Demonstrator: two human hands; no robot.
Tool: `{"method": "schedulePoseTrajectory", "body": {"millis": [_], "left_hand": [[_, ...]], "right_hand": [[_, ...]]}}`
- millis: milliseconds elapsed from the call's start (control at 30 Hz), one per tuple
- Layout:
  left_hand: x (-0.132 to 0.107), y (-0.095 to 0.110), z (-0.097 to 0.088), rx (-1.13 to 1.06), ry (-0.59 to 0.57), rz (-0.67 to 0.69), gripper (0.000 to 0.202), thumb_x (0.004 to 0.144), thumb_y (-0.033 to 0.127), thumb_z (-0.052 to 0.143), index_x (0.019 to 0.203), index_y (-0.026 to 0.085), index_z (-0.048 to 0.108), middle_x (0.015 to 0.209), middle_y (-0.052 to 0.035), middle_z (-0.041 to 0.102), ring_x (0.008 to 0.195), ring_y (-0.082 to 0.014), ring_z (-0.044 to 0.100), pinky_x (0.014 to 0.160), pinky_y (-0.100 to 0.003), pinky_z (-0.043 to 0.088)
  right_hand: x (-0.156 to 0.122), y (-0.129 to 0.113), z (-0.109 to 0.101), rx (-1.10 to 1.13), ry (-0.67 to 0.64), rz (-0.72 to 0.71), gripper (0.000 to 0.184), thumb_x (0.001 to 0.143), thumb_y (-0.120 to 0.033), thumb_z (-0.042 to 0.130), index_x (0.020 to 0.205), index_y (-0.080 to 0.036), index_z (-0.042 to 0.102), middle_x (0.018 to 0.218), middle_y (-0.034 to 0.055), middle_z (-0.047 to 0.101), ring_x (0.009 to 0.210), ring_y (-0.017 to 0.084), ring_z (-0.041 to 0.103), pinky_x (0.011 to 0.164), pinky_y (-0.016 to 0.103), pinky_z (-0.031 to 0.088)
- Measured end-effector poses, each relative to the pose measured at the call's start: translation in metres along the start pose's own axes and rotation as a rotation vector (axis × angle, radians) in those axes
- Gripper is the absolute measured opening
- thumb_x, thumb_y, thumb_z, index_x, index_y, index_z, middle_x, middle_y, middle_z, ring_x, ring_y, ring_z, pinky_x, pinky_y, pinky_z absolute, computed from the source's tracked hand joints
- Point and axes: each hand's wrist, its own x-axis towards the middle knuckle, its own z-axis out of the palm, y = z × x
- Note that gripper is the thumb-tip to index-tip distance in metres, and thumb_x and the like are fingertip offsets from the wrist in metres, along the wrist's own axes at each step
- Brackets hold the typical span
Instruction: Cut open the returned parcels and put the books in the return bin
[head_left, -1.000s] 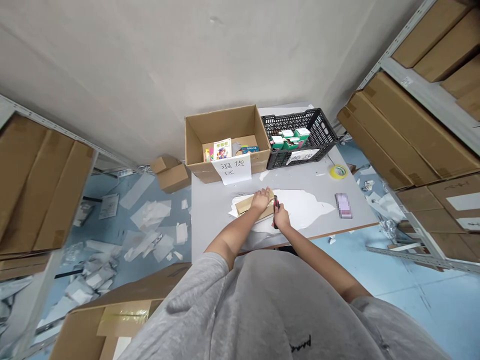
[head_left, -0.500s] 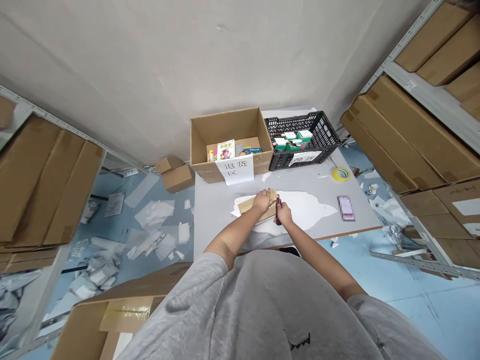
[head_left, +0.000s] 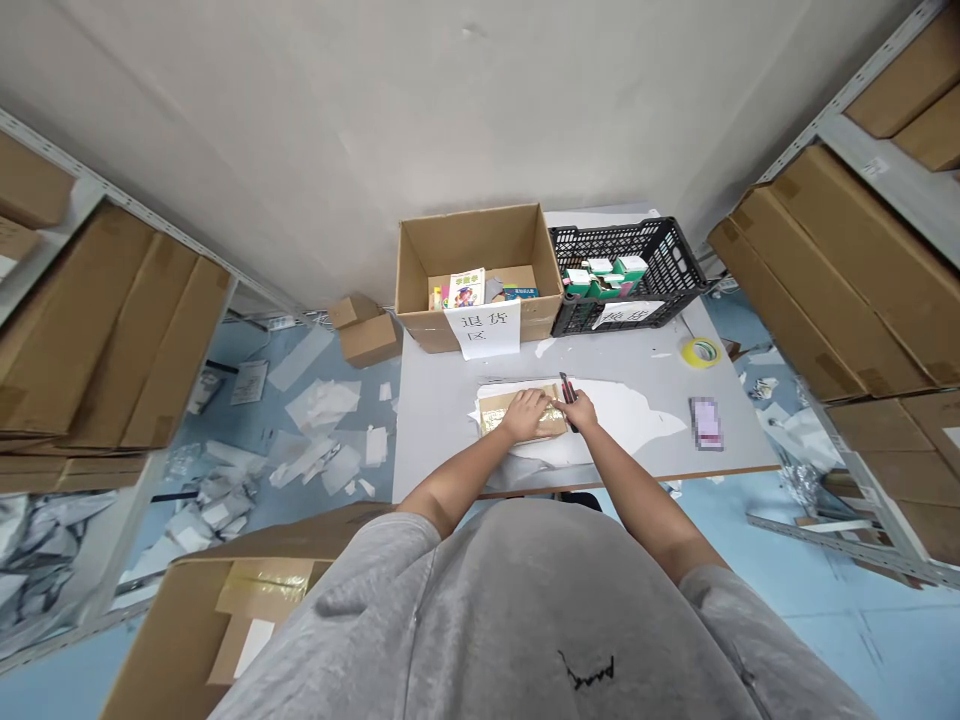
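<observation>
White sign [head_left: 499,340] reads "退货区"; below, left hand [head_left: 527,413] holds a taped parcel [head_left: 495,414], right hand [head_left: 581,411] grips a cutter [head_left: 566,386].

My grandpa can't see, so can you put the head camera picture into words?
A person rests the left grip on a taped carton on a table, the right grip holding a cutter beside it. Behind are a box with books and a black crate with green packs. Tape lies to the right.
</observation>
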Motion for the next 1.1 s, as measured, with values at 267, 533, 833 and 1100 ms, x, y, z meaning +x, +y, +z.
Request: {"method": "schedulePoseTrajectory", "body": {"millis": [267,533,833,1100], "left_hand": [[-0.004,0.013,0.018,0.029,-0.040,-0.152,0.070,0.082,0.064,0.077,0.127,0.013,0.058,0.125,-0.0182,0.057,0.121,-0.0351,0.052,0.103,-0.045,0.040],[0.023,-0.011,0.007,0.052,-0.073,-0.067,0.070,0.080,0.057,0.082,0.129,0.015,0.056,0.130,-0.0179,0.056,0.124,-0.0349,0.050,0.104,-0.042,0.038],[0.030,-0.014,0.013,-0.003,-0.068,-0.068,0.076,0.080,0.080,0.069,0.121,0.017,0.064,0.123,-0.0158,0.059,0.122,-0.0347,0.051,0.103,-0.044,0.036],[0.027,-0.017,0.020,-0.026,-0.018,-0.032,0.074,0.078,0.079,0.073,0.119,0.018,0.065,0.120,-0.0139,0.060,0.118,-0.0333,0.053,0.099,-0.043,0.037]], "right_hand": [[0.002,-0.009,0.003,-0.070,0.110,-0.053,0.045,0.078,-0.046,0.084,0.110,-0.021,0.064,0.095,0.0037,0.074,0.082,0.020,0.070,0.069,0.023,0.051],[-0.018,0.014,-0.033,0.269,-0.084,-0.198,0.051,0.101,-0.042,0.054,0.148,-0.021,0.058,0.066,-0.0064,0.064,0.053,0.012,0.061,0.059,0.021,0.054],[-0.010,0.051,-0.034,0.278,-0.231,-0.206,0.052,0.103,-0.034,0.057,0.154,-0.026,0.057,0.072,-0.0054,0.065,0.044,0.006,0.053,0.045,0.016,0.045],[-0.014,0.068,-0.026,0.209,-0.218,-0.226,0.052,0.105,-0.038,0.054,0.155,-0.028,0.055,0.074,-0.0030,0.067,0.045,0.006,0.054,0.045,0.015,0.045]]}}
